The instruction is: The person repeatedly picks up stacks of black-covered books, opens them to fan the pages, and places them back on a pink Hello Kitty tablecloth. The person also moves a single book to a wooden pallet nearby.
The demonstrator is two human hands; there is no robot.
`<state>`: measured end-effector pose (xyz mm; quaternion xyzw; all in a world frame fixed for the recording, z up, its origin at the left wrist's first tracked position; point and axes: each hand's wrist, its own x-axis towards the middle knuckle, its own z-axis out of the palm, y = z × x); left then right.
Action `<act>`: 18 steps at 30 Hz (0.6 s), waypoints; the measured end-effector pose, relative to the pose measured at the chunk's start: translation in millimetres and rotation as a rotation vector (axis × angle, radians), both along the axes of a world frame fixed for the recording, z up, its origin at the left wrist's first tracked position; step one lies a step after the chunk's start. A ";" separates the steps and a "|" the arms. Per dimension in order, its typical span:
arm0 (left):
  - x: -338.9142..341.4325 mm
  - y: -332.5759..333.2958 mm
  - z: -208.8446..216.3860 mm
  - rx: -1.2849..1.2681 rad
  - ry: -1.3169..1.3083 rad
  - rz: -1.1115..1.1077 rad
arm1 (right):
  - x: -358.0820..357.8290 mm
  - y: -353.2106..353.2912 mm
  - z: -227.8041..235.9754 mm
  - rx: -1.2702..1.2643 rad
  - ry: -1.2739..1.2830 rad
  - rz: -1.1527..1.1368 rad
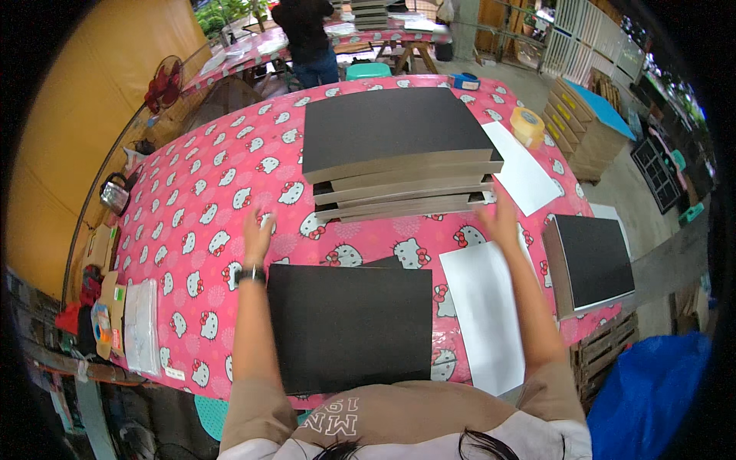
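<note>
My left hand (259, 234) is raised over the pink patterned tablecloth (180, 230), fingers apart and holding nothing. A stack of black-topped flat boxes or boards (399, 130) with greyish-brown edges stands ahead, its layers not quite lined up. Close to that stack's near right corner is my right hand (500, 221), fingers apart; whether it touches the stack I cannot tell. Between my forearms lies a flat black panel (349, 330), with a second black piece (387, 262) showing past its far edge. A white sheet (483, 314) lies beside my right forearm.
Another white sheet (525, 172), a tape roll (527, 126) and a blue roll (464, 81) lie farther right. A black-topped stack (594, 261) sits at the right edge. Clear plastic packs (142, 326) are left. A person (307, 38) stands by a far table; a red fan (163, 83) stands far left.
</note>
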<state>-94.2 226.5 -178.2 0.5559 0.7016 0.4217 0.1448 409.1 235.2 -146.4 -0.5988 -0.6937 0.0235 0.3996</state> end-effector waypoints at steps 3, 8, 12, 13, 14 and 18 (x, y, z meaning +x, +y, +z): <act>-84.7 -125.6 -72.7 -0.257 0.209 0.288 | -44.9 -106.3 -51.8 -0.618 0.348 0.313; -49.5 -173.3 -68.1 -0.433 0.107 0.288 | -77.5 -184.1 -92.7 -0.852 0.811 0.203; -47.1 -174.5 -65.1 -0.453 0.086 0.269 | -87.0 -169.0 -129.3 -0.662 0.566 0.177; -38.7 -174.2 -58.1 -0.501 0.045 0.231 | -83.6 -164.1 -125.5 -0.630 0.508 0.211; -48.4 -189.2 -64.5 -0.453 -0.044 0.253 | -98.1 -161.7 -108.8 -0.607 0.457 0.278; -49.6 -241.8 -92.8 -0.338 -0.104 0.249 | -145.4 -168.3 -81.7 -0.681 0.040 0.155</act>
